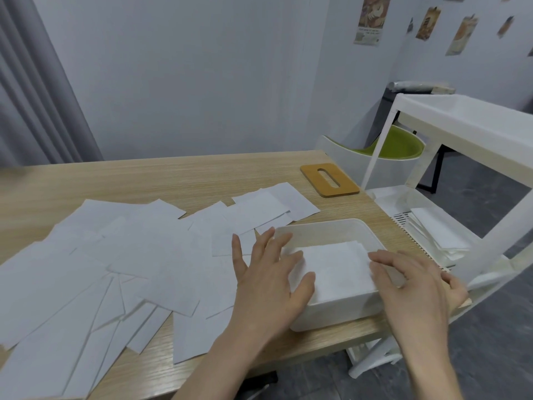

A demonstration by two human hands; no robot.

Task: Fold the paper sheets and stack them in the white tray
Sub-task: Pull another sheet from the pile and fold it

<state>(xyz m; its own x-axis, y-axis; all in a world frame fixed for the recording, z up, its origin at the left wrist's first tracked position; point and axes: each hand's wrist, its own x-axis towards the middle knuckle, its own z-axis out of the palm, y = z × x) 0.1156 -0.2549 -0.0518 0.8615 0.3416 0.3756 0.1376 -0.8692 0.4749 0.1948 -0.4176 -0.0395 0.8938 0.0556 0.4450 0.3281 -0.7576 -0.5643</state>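
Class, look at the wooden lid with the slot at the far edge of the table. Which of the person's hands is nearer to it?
Neither clearly: the wooden lid lies beyond both. The left hand rests on the white tray's left rim; the right hand rests at its right rim.

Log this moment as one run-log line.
step: stacking | left hand: open, on white tray rim | right hand: open, at tray | folded paper: in tray | loose sheets: table
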